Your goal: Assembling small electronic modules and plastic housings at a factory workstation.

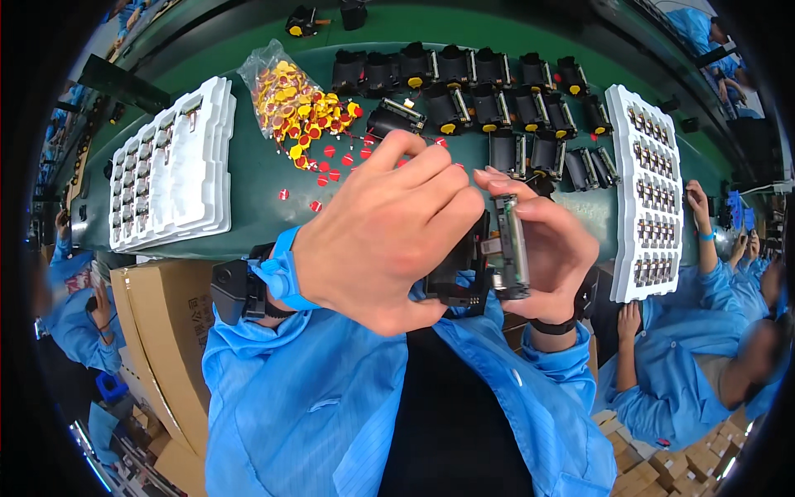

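Note:
In front of my chest I hold a black plastic housing (456, 291) together with a narrow circuit board module (511, 247). My left hand (385, 240) is closed round the housing, its back toward me and its fingers hiding much of the part. My right hand (553, 244) grips the module along its outer side, thumb low and fingertips at the top. The board stands close against the housing's open side; whether it is seated inside cannot be made out. Just beyond my left fingers lies another black housing (396, 119) with a board edge showing.
Rows of black housings (490, 108) stand at the back right. A clear bag (263, 76) spills yellow and red round pieces (308, 116). White trays of small parts flank the table, one left (203, 178), one right (623, 195). A cardboard box (157, 331) stands lower left; co-workers sit both sides.

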Action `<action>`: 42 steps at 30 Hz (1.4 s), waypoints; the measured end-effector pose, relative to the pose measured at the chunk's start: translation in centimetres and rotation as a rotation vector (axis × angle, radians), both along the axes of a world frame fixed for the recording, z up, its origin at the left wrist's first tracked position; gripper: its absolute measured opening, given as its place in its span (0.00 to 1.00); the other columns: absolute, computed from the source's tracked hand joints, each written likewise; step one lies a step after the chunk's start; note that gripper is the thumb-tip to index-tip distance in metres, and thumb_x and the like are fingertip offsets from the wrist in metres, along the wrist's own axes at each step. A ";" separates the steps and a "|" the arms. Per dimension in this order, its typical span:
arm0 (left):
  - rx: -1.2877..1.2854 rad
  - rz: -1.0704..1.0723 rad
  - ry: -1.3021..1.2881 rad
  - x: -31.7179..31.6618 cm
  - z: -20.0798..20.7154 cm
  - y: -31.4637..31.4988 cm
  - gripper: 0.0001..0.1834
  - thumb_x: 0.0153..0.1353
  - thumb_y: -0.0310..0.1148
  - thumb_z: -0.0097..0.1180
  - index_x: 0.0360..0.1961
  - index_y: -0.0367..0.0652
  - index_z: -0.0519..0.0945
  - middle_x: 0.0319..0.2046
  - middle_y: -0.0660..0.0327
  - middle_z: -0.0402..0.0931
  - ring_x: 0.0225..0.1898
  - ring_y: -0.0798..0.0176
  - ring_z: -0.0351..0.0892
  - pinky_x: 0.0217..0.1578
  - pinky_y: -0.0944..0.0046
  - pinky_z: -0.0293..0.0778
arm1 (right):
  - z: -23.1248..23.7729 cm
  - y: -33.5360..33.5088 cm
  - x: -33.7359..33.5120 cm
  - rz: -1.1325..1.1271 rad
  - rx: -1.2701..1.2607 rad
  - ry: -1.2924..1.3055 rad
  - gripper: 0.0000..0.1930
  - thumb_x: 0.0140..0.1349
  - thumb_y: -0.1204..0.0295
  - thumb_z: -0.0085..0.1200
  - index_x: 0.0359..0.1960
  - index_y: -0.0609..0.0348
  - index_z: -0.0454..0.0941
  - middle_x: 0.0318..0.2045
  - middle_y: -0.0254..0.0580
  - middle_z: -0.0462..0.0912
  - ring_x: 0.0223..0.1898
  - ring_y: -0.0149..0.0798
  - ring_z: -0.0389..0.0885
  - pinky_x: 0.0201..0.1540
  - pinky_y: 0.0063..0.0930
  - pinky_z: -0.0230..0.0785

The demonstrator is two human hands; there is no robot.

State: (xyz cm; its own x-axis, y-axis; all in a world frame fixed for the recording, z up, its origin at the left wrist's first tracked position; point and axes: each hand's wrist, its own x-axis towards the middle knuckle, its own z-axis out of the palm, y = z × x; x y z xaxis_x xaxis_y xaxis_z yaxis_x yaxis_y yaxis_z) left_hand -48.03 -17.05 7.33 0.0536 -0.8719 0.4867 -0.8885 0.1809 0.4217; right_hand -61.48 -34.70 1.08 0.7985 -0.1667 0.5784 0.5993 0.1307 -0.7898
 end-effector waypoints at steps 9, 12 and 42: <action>-0.063 -0.001 0.008 0.4 -0.3 0.1 0.38 0.28 0.45 0.68 0.42 0.28 0.77 0.33 0.50 0.72 0.33 0.46 0.71 0.38 0.50 0.64 | 0.6 -1.2 -0.3 -0.084 -0.324 0.017 0.28 0.36 0.73 0.71 0.43 0.78 0.82 0.50 0.75 0.79 0.58 0.66 0.78 0.69 0.64 0.54; -0.076 0.034 0.039 0.1 -0.9 0.3 0.39 0.27 0.43 0.71 0.44 0.30 0.76 0.34 0.52 0.73 0.35 0.49 0.72 0.38 0.53 0.66 | 0.9 -1.5 -0.1 -0.070 -0.343 0.019 0.27 0.37 0.73 0.71 0.42 0.79 0.82 0.51 0.75 0.79 0.58 0.66 0.78 0.67 0.61 0.58; 0.003 0.094 0.367 -2.7 -3.2 1.9 0.45 0.42 0.42 0.76 0.58 0.26 0.70 0.47 0.42 0.77 0.39 0.44 0.83 0.39 0.55 0.79 | 5.3 -1.3 -3.1 -0.084 -1.131 0.071 0.27 0.43 0.68 0.68 0.46 0.71 0.79 0.55 0.78 0.69 0.63 0.75 0.67 0.64 0.72 0.59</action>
State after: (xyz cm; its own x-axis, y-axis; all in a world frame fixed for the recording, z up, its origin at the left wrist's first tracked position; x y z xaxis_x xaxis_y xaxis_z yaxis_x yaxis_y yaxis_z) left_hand -50.71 -15.15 4.18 0.3039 -0.8562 0.4178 -0.6911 0.1037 0.7153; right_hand -64.54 -35.96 6.41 0.8467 0.3673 0.3849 0.5212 -0.7177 -0.4618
